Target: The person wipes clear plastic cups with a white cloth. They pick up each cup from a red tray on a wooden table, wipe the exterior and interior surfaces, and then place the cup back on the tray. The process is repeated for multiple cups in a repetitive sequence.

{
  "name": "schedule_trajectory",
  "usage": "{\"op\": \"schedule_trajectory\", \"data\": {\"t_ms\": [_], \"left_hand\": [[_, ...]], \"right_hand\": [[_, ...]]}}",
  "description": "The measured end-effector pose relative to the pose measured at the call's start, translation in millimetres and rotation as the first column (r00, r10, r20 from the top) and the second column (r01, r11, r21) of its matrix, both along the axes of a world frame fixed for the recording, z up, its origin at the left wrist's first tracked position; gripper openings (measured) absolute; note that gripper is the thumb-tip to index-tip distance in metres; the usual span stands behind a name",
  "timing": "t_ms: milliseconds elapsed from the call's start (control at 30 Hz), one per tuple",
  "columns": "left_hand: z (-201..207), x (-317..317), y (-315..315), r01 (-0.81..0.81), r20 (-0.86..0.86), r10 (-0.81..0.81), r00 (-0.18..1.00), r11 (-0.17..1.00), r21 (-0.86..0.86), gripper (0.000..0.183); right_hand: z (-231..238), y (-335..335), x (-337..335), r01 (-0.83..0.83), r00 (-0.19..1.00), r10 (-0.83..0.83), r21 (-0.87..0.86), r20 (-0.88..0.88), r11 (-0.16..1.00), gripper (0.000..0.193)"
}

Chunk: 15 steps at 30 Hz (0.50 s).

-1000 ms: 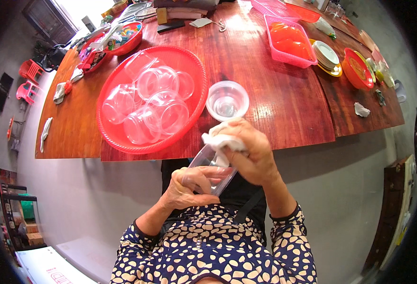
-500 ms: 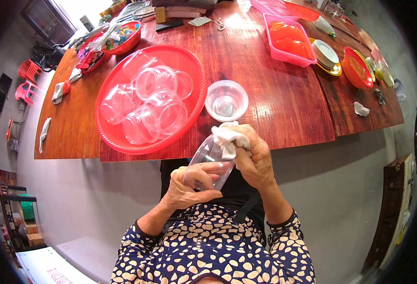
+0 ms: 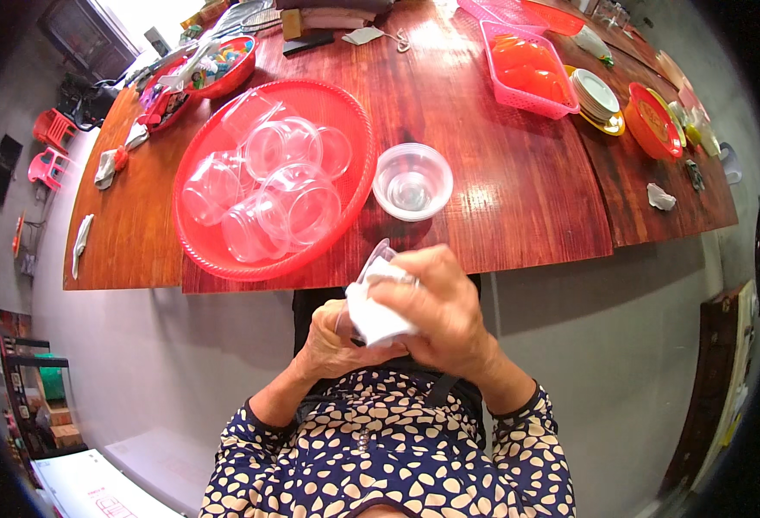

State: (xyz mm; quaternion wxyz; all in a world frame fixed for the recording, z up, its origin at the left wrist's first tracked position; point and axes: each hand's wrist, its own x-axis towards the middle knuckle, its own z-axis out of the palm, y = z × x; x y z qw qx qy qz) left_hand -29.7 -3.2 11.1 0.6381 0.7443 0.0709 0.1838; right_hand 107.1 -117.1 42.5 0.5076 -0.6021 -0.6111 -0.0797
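Just off the table's front edge, my left hand (image 3: 330,345) is wrapped round a clear plastic container (image 3: 377,253), which is mostly covered now. My right hand (image 3: 438,302), a little blurred, grips a white cloth (image 3: 378,312) and presses it against the container. On the table beyond my hands stands a stack of clear bowls with whitish rims (image 3: 413,183). To its left, a large round red tray (image 3: 192,233) bears several clear plastic containers (image 3: 289,194), lying at various angles.
A pink basket (image 3: 535,105) with orange-red items stands at the far right. Beside it are stacked white plates (image 3: 597,93) and a red-orange basket (image 3: 652,125). Red basins (image 3: 233,82) of small goods sit at the far left. The wooden table (image 3: 518,190) ends just beyond my hands.
My right hand and the cloth have moved down and left over the container, hiding most of it. The left hand keeps its hold in nearly the same place.
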Motion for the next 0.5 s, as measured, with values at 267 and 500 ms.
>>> {"op": "schedule_trajectory", "data": {"t_ms": [267, 500], "left_hand": [[-3, 3, 5, 0.216, 0.248, -0.230, 0.941, 0.973, 0.081, 0.028], [-13, 3, 7, 0.393, 0.251, -0.344, 0.905, 0.900, -0.186, 0.026]], "right_hand": [[-44, 7, 44, -0.373, 0.616, 0.356, 0.138, -0.703, 0.917, 0.022], [-71, 9, 40, -0.428, 0.086, 0.539, 0.458, -0.838, 0.780, 0.020]]}}
